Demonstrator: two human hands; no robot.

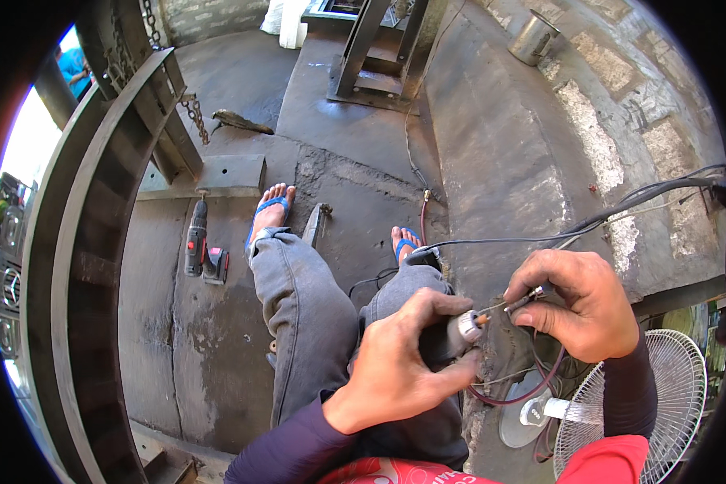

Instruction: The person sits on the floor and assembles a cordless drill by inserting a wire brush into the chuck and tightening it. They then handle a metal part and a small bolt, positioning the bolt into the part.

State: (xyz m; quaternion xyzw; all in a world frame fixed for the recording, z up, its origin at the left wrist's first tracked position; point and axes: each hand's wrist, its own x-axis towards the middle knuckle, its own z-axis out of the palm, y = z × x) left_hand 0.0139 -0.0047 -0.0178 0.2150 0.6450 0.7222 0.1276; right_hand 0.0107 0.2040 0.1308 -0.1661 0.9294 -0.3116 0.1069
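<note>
My left hand (403,351) is closed round a grey cylindrical part with a pale ribbed collar (465,327) and a copper-coloured tip (482,319). Its exact kind I cannot tell. Between thumb and forefinger my right hand (577,302) pinches a small dark metal fitting (526,301) with a shiny end. A thin wire spans the short gap between the two parts. Just below the hands a dark red hose (532,394) loops round. Both hands are above my right knee, in front of my body.
A white fan (653,395) stands at the lower right. Dark cables (605,218) hang across the right side. A cordless drill (198,242) stands on the floor at the left, beside a tall steel beam (89,258). A metal mug (532,39) sits at the far right.
</note>
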